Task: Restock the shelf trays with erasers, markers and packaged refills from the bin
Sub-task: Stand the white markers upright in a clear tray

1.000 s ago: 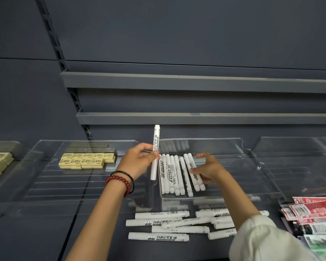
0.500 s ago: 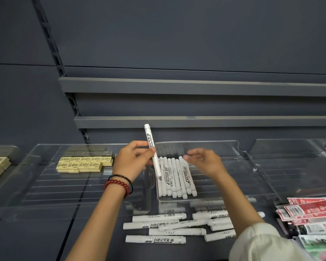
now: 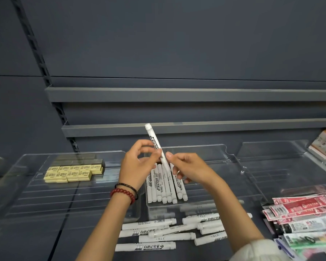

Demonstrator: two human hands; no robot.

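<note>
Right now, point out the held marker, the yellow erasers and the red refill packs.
held marker [image 3: 152,135], head view, bare upper barrel.
yellow erasers [image 3: 70,175], head view, top of the front row.
red refill packs [image 3: 302,205], head view, middle of the top pack.

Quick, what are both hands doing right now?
Left hand: pinching a white marker.
Right hand: fingertips at that marker; grip cannot be told.

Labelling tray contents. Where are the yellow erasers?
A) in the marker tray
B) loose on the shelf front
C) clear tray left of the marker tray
C: the yellow erasers sit in rows at the back of the left clear tray, apart from the white markers in the middle tray.
</note>
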